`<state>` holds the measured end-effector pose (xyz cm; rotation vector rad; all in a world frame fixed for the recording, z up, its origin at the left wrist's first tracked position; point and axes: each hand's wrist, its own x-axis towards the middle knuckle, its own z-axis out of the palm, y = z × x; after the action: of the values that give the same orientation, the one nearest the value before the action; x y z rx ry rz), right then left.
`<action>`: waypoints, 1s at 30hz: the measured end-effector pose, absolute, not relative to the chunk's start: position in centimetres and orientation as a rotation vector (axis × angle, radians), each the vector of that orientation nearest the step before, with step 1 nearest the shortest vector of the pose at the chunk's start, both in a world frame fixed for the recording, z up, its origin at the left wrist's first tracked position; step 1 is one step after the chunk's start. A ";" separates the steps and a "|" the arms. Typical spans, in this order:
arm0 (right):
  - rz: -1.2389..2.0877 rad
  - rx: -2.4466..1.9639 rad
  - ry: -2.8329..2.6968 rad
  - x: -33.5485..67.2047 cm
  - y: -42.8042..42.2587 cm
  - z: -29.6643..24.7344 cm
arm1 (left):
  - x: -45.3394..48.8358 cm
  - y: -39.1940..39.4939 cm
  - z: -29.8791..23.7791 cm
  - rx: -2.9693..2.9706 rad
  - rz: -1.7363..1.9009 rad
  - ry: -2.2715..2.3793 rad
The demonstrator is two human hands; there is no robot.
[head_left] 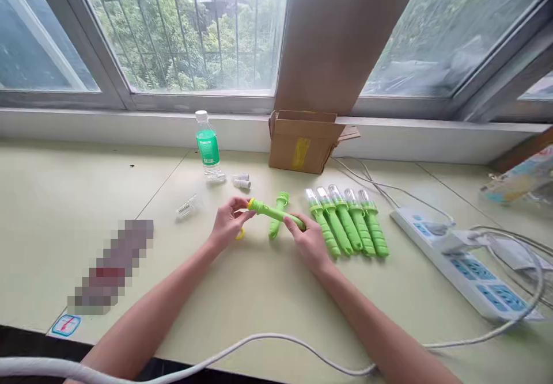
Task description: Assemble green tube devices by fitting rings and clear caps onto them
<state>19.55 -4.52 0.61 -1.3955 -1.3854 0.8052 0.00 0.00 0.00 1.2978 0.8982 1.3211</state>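
My right hand (309,240) is closed around the lower end of a green plastic handle (276,213), which I hold tilted above the table. At its other end sits a yellow ring (251,204), pinched by the fingers of my left hand (228,220). Behind the held handle lies a second green handle (281,200), its collar pointing away from me. Another yellow ring (240,234) rests on the table, partly hidden by my left fingers. To the right, several green handles with clear caps (344,223) lie side by side.
A bottle with a green label (208,147) stands at the back, near small white cylinders (242,181) and clear pieces (188,206). An open cardboard box (298,142) is by the window. At right lies a power strip (458,266); a white cable (268,335) crosses the front.
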 end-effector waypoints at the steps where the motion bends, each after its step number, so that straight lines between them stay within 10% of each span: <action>1: 0.801 -1.395 -1.386 19.6 -4.5 0.5 | 0.0 0.0 -0.1 1.299 1.329 0.909; 30: 1.194 -1.269 -1.147 20.4 -4.5 -0.2 | 0.4 -1.0 0.4 1.479 1.378 0.995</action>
<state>20.37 -4.49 -0.20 -1.2688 -1.1473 1.1942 0.37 -0.97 0.38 1.4789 0.9949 1.3782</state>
